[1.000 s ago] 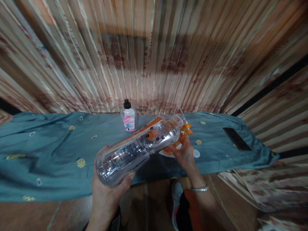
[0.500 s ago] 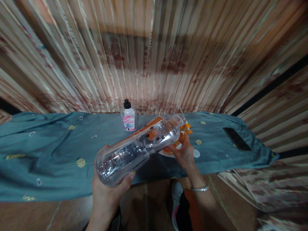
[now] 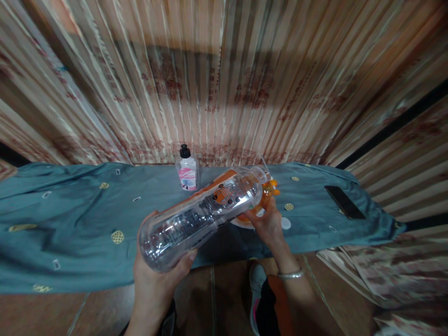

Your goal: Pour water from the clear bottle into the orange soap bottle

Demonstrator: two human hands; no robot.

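Both hands at a clear bottle (image 3: pixel 182 233), tilted over a cloth-covered table.

The left hand (image 3: pixel 154 275) has its fingers wrapped around the bottle's base; the right hand (image 3: pixel 271 221) is by the neck, against an orange piece (image 3: pixel 272 188), its fingertips partly hidden, so I cannot tell how tightly they close. The neck points up and right. A white disc (image 3: pixel 286 223) lies just beside the right hand. Beyond the bottle stands a black-capped bottle (image 3: pixel 188 176); a phone (image 3: pixel 345 202) lies at right. The teal cloth (image 3: pixel 77 210), wrinkled, has yellow motifs. Pleated, red-patterned curtains (image 3: pixel 196 93) rise behind, a dark pole (image 3: pixel 392 126) slants at right, and brown tiled floor (image 3: pixel 196 298) shows below.
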